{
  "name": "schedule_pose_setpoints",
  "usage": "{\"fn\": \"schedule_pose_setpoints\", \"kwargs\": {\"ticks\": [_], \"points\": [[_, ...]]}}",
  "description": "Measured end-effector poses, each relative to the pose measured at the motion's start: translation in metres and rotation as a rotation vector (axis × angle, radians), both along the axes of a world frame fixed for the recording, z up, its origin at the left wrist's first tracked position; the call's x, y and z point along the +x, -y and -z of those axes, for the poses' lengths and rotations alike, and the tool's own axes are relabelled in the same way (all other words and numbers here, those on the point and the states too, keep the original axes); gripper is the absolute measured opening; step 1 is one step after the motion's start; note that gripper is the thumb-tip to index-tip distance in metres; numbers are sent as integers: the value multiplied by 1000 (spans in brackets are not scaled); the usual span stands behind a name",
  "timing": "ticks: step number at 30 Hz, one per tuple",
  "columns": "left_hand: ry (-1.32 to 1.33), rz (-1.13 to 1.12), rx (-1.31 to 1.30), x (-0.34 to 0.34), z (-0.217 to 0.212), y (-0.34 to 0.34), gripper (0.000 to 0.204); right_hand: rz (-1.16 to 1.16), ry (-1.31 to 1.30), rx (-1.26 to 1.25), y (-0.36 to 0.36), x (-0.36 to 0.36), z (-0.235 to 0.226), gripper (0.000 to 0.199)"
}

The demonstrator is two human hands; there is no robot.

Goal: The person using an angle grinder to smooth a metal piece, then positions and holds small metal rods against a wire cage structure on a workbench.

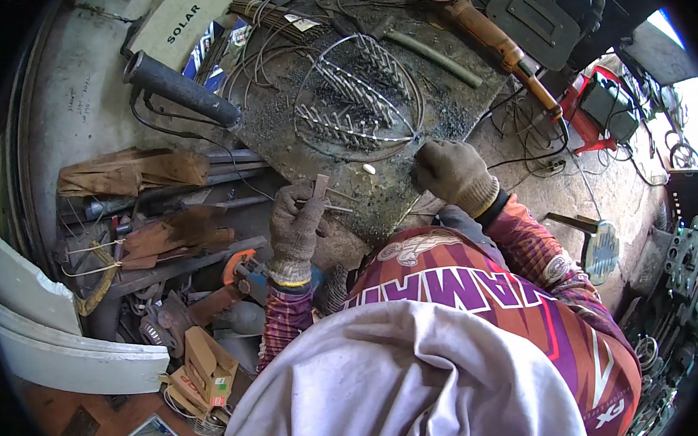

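Note:
My left hand (pixel 292 225), in a worn grey work glove, is closed around a short flat metal strip (pixel 321 188) and a couple of thin metal rods (pixel 339 209), just off the plate's near left edge. My right hand (pixel 453 171), gloved too, is curled into a fist over the plate's right edge; whatever its fingers hold is hidden. Beyond both hands, a round wire frame (pixel 331 154) with rows of short metal pins (pixel 350 88) lies on a dark, dirty metal plate (pixel 282 154). A small white piece (pixel 369 169) rests between the hands.
An angle grinder (pixel 477 26) lies at the far right beside a metal tube (pixel 435 59). A dark pipe (pixel 184 91) and a bundle of thin rods (pixel 275 20) are at the far left. Cables (pixel 521 122) trail rightward. A second grinder (pixel 245 275) sits below left.

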State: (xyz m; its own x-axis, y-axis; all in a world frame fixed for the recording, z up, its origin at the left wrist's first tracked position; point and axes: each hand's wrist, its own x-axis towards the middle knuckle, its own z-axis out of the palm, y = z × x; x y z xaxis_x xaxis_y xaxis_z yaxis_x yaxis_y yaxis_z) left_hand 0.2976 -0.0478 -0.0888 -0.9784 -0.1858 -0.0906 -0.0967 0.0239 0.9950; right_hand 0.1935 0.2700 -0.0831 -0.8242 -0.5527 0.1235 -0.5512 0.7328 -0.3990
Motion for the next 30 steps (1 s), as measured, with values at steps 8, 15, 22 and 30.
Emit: {"fn": "schedule_pose_setpoints", "kwargs": {"ticks": [8, 15, 22, 30], "points": [[138, -120, 47, -43, -66, -12, 22, 94, 464, -624, -29, -60, -17, 33], [233, 40, -423, -172, -176, -73, 41, -136, 343, -579, -47, -116, 18, 28], [373, 109, -458, -287, -154, -76, 55, -265, 514, -719, -51, -122, 24, 25], [623, 223, -727, -340, -124, -91, 45, -299, 631, -830, -62, -142, 21, 28]]}}
